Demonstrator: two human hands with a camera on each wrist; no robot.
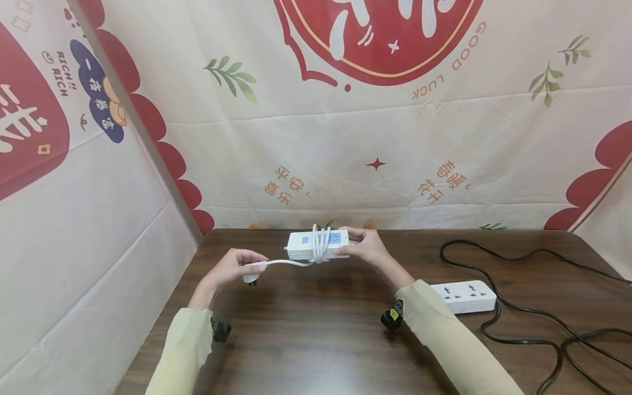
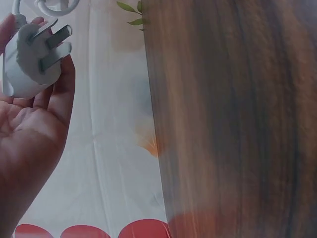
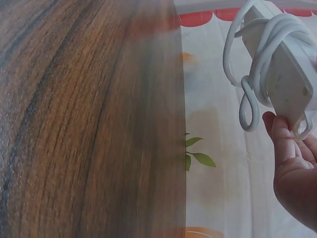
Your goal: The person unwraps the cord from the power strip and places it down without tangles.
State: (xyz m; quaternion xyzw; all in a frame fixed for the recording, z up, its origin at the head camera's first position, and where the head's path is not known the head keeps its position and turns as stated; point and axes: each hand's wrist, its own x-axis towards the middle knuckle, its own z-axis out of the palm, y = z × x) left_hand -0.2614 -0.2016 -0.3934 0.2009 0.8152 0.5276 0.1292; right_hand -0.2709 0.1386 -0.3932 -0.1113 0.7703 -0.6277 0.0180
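A white power strip (image 1: 298,245) with blue socket faces is held above the far part of the table. Its white cord (image 1: 320,245) is wound several times around its middle. My right hand (image 1: 366,247) grips the strip's right end between thumb and fingers; the right wrist view shows the strip's underside and a loose loop of the cord (image 3: 249,106). Out to the left, my left hand (image 1: 232,270) pinches the plug (image 2: 32,64) at the cord's end, its metal prongs pointing away from the palm. A stretch of cord runs between both hands.
Beside my right forearm lies another white power strip (image 1: 466,297) on the brown wooden table (image 1: 306,340). Its black cable (image 1: 535,311) loops over the right side of the table. A printed cloth (image 1: 326,142) hangs behind the table's far edge, with another at the left.
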